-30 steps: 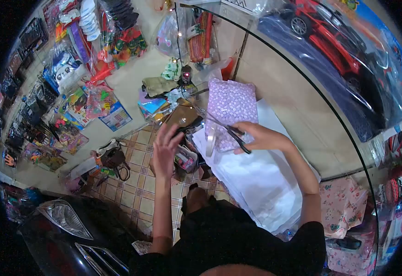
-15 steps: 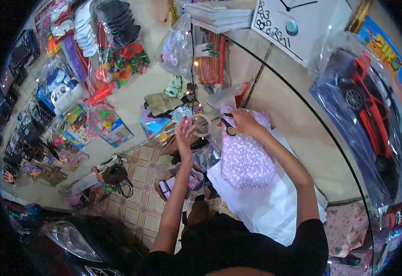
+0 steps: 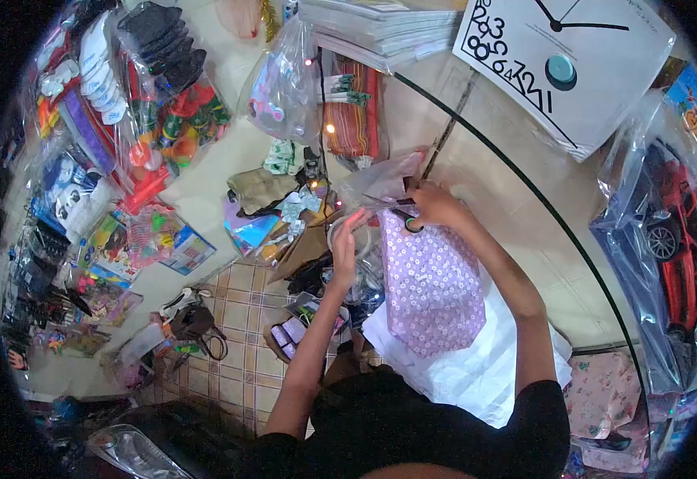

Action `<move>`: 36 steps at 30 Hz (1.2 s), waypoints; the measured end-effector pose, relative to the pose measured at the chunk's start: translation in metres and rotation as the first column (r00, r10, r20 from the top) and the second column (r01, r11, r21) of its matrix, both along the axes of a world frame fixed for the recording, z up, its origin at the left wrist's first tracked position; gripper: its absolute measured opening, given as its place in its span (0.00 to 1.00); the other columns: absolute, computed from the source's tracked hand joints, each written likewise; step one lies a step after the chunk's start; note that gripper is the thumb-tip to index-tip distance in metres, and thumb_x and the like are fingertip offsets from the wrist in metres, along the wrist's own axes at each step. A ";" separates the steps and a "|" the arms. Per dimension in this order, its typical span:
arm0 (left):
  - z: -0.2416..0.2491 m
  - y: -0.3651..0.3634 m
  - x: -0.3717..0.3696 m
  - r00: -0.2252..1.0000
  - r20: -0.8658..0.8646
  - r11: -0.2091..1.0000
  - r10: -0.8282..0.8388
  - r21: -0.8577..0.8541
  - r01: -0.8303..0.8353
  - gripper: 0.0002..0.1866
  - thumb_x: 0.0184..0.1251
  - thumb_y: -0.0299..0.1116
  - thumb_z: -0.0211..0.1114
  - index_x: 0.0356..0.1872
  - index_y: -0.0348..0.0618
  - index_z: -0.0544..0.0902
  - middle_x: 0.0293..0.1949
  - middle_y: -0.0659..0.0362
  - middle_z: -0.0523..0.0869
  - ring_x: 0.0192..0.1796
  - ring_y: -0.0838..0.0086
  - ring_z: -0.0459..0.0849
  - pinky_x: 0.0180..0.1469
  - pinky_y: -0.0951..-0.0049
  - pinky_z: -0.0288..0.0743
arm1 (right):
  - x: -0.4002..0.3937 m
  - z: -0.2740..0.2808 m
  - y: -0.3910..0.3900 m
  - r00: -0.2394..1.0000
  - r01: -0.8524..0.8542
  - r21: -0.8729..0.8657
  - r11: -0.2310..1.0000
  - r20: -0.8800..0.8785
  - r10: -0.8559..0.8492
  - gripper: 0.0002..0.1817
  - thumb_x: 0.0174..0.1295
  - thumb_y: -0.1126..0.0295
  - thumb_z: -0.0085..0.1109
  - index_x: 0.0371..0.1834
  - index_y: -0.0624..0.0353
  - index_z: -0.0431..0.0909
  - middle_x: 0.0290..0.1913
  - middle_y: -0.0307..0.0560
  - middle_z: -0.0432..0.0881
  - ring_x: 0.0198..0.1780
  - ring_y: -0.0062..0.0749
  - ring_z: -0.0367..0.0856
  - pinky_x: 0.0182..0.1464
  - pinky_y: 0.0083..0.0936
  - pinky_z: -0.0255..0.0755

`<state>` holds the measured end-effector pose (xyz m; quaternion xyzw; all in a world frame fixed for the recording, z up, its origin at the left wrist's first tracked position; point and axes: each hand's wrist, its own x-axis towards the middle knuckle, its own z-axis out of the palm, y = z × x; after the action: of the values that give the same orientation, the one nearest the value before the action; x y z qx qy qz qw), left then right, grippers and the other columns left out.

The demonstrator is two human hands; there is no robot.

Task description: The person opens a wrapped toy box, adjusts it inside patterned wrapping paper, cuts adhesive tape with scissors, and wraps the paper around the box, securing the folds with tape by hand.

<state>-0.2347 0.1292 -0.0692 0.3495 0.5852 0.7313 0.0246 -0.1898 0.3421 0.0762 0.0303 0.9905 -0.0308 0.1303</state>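
My right hand (image 3: 438, 206) is closed on black-handled scissors (image 3: 411, 221), whose blades point left toward my other hand. Under it lies a lilac package with white flowers (image 3: 434, 291), resting on a white sheet (image 3: 444, 375). My left hand (image 3: 345, 251) is raised at the package's left edge, fingers pointing up and pressed together near the blade tips. A roll of clear tape (image 3: 367, 238) shows partly behind that hand and seems held by it; the exact grip is hidden. Clear plastic (image 3: 384, 177) lies just beyond the scissors.
A white clock (image 3: 560, 72) and a bagged red toy car (image 3: 676, 239) are at the right. Stacked white boxes (image 3: 380, 36) stand at the back. Folded cloth (image 3: 262, 190) and papers lie left of my hands. A dark glass edge (image 3: 524, 180) curves across.
My left hand has moved right, closer to the scissors, and its spread fingers have come together. The scissors blades now show pointing left. The view has shifted slightly.
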 end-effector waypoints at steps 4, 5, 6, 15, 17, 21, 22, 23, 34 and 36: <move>0.007 0.007 0.000 0.986 0.136 0.993 -0.094 0.080 0.084 0.45 0.70 0.69 0.30 0.70 0.37 0.63 0.65 0.47 0.72 0.67 0.60 0.71 0.70 0.57 0.55 | -0.011 -0.009 0.017 0.997 0.001 0.015 1.000 0.078 -0.003 0.42 0.40 0.44 0.71 0.61 0.49 0.73 0.56 0.61 0.76 0.62 0.55 0.70 0.60 0.62 0.60; 0.011 0.006 0.001 0.982 0.162 0.994 -0.100 0.061 0.091 0.46 0.70 0.69 0.29 0.70 0.36 0.62 0.66 0.47 0.71 0.67 0.60 0.70 0.70 0.57 0.55 | -0.016 -0.016 0.027 0.994 0.040 0.014 0.999 0.101 -0.041 0.41 0.42 0.44 0.70 0.62 0.47 0.72 0.56 0.61 0.76 0.63 0.55 0.69 0.60 0.63 0.59; 0.016 0.006 0.001 0.977 0.187 0.994 -0.107 0.041 0.101 0.46 0.70 0.70 0.29 0.70 0.36 0.62 0.66 0.47 0.71 0.67 0.59 0.70 0.71 0.57 0.54 | -0.019 -0.011 0.025 0.989 0.080 0.011 0.997 0.124 -0.080 0.41 0.43 0.45 0.69 0.63 0.45 0.71 0.56 0.60 0.75 0.63 0.55 0.69 0.60 0.64 0.58; 0.034 0.013 -0.002 0.895 0.356 0.963 -0.270 0.124 0.241 0.52 0.66 0.74 0.23 0.71 0.34 0.59 0.66 0.42 0.69 0.70 0.56 0.66 0.74 0.58 0.47 | 0.004 0.030 0.012 0.999 -0.027 -0.385 0.923 -0.048 0.009 0.44 0.47 0.36 0.68 0.60 0.58 0.71 0.53 0.56 0.77 0.59 0.46 0.74 0.59 0.46 0.65; 0.040 0.003 -0.001 0.844 0.365 0.913 -0.392 0.266 0.309 0.53 0.64 0.75 0.22 0.71 0.35 0.59 0.67 0.41 0.68 0.72 0.55 0.63 0.75 0.59 0.44 | 0.011 0.021 0.009 0.989 -0.019 -0.486 0.874 -0.136 -0.054 0.41 0.49 0.40 0.70 0.58 0.60 0.72 0.51 0.53 0.78 0.57 0.42 0.75 0.58 0.36 0.67; 0.060 -0.025 0.015 0.695 0.416 0.779 -0.586 0.526 0.342 0.56 0.60 0.79 0.24 0.72 0.35 0.57 0.70 0.41 0.62 0.74 0.54 0.58 0.75 0.58 0.43 | 0.027 0.011 -0.017 0.963 -0.044 -0.748 0.663 -0.208 -0.171 0.34 0.49 0.52 0.75 0.54 0.63 0.74 0.45 0.44 0.77 0.50 0.31 0.74 0.53 0.25 0.68; 0.064 -0.031 0.019 0.665 0.414 0.745 -0.621 0.576 0.338 0.57 0.59 0.79 0.24 0.72 0.35 0.57 0.71 0.41 0.61 0.74 0.54 0.57 0.75 0.57 0.43 | 0.029 0.005 -0.023 0.951 -0.076 -0.777 0.625 -0.244 -0.188 0.34 0.49 0.54 0.75 0.53 0.63 0.74 0.44 0.42 0.77 0.48 0.29 0.74 0.52 0.25 0.68; 0.068 -0.035 0.023 0.635 0.408 0.708 -0.656 0.624 0.331 0.58 0.58 0.80 0.25 0.72 0.35 0.56 0.72 0.41 0.59 0.75 0.54 0.56 0.75 0.57 0.43 | 0.031 0.000 -0.030 0.938 -0.110 -0.803 0.586 -0.278 -0.206 0.33 0.49 0.56 0.76 0.53 0.63 0.74 0.43 0.40 0.76 0.47 0.27 0.73 0.52 0.25 0.68; 0.074 -0.070 0.042 0.416 0.267 0.352 -0.869 0.925 0.141 0.58 0.58 0.80 0.33 0.73 0.32 0.52 0.75 0.43 0.52 0.77 0.58 0.50 0.76 0.55 0.41 | 0.054 -0.002 -0.101 0.748 -0.382 -0.673 0.633 -0.628 -0.216 0.19 0.47 0.71 0.76 0.43 0.62 0.82 0.36 0.43 0.83 0.36 0.26 0.80 0.40 0.22 0.72; 0.074 -0.074 0.043 0.410 0.267 0.338 -0.872 0.935 0.110 0.58 0.58 0.79 0.37 0.73 0.32 0.53 0.75 0.44 0.51 0.77 0.58 0.50 0.76 0.56 0.42 | 0.053 0.000 -0.115 0.806 -0.337 -0.745 0.576 -0.544 -0.232 0.20 0.46 0.71 0.76 0.43 0.62 0.82 0.36 0.42 0.83 0.36 0.23 0.80 0.40 0.21 0.72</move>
<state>-0.1917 0.0549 0.0044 0.1570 -0.0550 0.9196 0.3558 -0.1367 0.2274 0.0758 -0.0753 0.8512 -0.4859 -0.1835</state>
